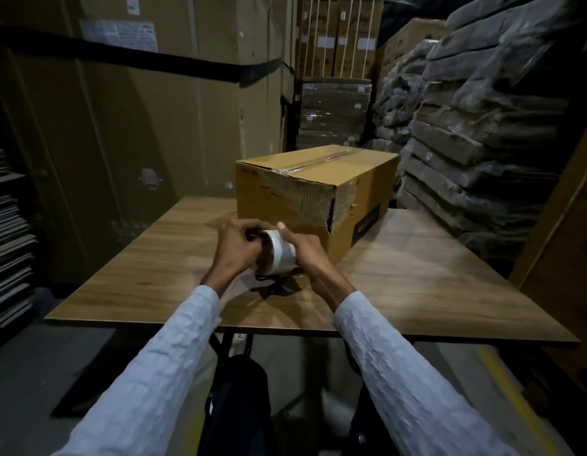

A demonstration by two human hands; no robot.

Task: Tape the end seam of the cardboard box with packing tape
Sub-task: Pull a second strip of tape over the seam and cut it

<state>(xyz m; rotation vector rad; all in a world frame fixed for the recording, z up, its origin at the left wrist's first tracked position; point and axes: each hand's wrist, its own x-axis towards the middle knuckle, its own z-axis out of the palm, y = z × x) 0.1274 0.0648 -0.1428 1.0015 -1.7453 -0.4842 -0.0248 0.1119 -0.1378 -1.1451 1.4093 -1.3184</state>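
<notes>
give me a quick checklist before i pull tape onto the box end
1. Roll held: ok, right hand grips it, left hand picks at it.
2. Free tape end found: cannot tell, fingers hide it.
3. Box steady on table: ok.
4. Box end within reach: ok, just past the hands.
5. End seam sound: not ok, corner torn, old tape wrinkled.
6. Cutter ready: cannot tell, dark item under roll unclear.

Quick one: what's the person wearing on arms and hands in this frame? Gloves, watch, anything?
Both arms wear long, pale, crinkled-fabric sleeves ending just above the wrists. The left hand and right hand are bare: no gloves, and no watch or rings that show.
</notes>
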